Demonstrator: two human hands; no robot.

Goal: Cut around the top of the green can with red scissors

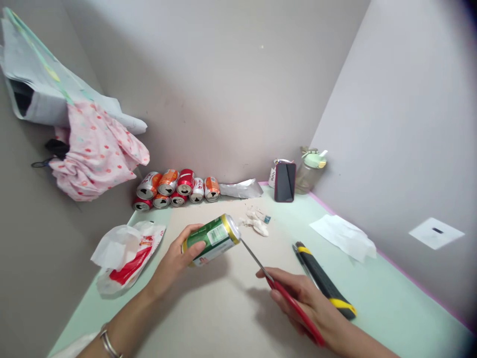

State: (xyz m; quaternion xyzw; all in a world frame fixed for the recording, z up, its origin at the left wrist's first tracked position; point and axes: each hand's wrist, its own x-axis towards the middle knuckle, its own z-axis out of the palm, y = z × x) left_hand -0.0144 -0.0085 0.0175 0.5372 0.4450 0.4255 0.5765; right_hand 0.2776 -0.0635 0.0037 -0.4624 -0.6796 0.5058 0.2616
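A green, white and gold drink can [212, 237] is tilted on its side in the air, with my left hand [182, 253] wrapped round its lower part. My right hand [301, 303] grips a pair of scissors [294, 306] with red handles. Their blades look closed together, and the tip points up at the can's silver end, touching it or very close to it. Beneath both hands lies a pale beige sheet [208, 318] on the table. A black and yellow utility knife [324, 278] rests just beyond my right hand.
Several empty cans [179, 186] are stacked against the back wall, beside a cut metal sheet [242, 189]. Crumpled tissue [257, 223], a plastic bag [130, 258] and white paper [343, 236] lie around. A phone [285, 182] and a bottle [309, 171] stand in the back right corner.
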